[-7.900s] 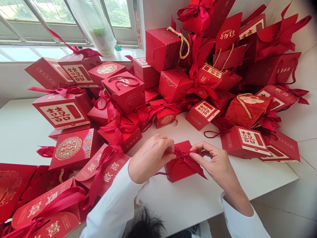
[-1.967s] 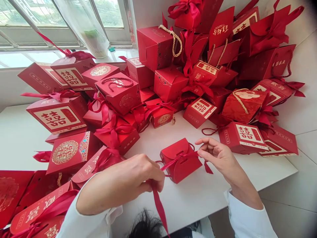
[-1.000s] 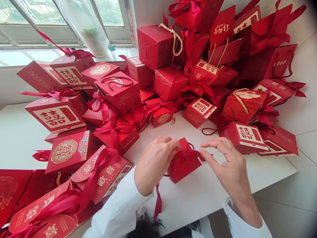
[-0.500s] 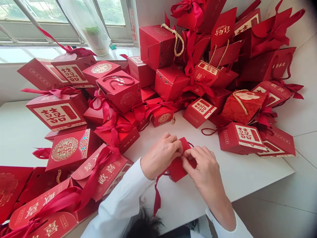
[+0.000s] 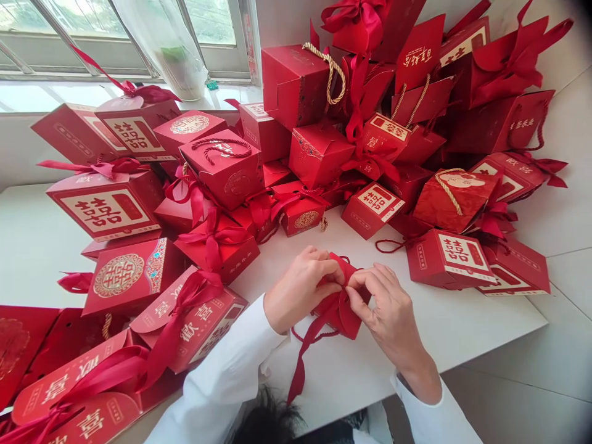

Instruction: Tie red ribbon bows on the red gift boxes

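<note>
A small red gift box rests on the white table in front of me, partly covered by my fingers. My left hand is closed in a pinch over its top, gripping a red ribbon whose long tail hangs down towards me. From the other side my right hand pinches at the same spot, thumb and forefinger on the ribbon. The fingertips of both hands nearly meet, and the exact fold of the ribbon between them is hidden. A thin dark-red cord loops out beside the box.
Red gift boxes with ribbons and cords crowd the table: a stack at the left, a tall heap at the back, and a box at the right. The white table's edge runs along the right. A wrapped cup stands by the window.
The box has turned slightly, and more of its front and cord shows. The ribbon tail now runs across the front of the box. Both hands stay pinched together at its top.
</note>
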{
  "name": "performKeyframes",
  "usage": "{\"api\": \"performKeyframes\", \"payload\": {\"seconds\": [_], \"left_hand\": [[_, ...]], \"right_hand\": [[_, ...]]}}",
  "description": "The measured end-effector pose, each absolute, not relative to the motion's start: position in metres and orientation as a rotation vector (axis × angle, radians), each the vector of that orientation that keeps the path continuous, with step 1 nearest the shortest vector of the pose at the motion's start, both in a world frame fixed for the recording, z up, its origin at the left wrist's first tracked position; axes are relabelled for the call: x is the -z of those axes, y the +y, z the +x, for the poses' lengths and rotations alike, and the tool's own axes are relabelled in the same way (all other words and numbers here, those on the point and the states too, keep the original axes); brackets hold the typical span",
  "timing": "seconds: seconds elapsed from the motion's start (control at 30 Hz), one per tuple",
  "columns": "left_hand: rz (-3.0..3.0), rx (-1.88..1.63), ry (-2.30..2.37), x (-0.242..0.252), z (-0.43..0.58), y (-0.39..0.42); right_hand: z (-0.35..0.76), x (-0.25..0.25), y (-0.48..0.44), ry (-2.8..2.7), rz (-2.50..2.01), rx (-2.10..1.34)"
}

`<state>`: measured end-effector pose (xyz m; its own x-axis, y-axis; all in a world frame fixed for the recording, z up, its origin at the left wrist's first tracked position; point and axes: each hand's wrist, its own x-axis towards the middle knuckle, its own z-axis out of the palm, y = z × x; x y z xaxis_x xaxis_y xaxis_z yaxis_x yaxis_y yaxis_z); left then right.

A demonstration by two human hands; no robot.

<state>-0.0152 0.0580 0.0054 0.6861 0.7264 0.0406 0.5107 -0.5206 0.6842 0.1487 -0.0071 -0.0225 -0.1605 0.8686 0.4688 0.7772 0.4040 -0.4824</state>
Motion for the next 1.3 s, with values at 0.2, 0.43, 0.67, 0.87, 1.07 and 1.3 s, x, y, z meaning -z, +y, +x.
{"api": "performKeyframes", "payload": {"seconds": [0.2,0.43,0.67,0.87,1.07,1.3], "left_hand": [[2.168,-0.456,1.034,-0.005,-0.013,0.054],[2.160,-0.444,0.963,-0.009,-0.014,0.054],[2.176,-0.399,1.040,-0.005,-0.010,0.050],[2.174,-0.430,1.016,-0.007,-0.009,0.050],[2.144,-0.438,0.957,-0.010,-0.015,0.057],[2.199,-0.427,0.914,-0.006,-0.014,0.058]], "right_hand": [[0.150,0.024,-0.009,-1.828,-1.465,-0.136],[0.154,0.016,-0.010,-1.832,-1.533,-0.355],[0.148,0.014,-0.009,-1.805,-1.592,-0.386],[0.147,0.016,-0.011,-1.752,-1.589,-0.409],[0.151,0.009,-0.011,-1.652,-1.617,-0.514],[0.146,0.009,-0.007,-1.770,-1.572,-0.469]]}}
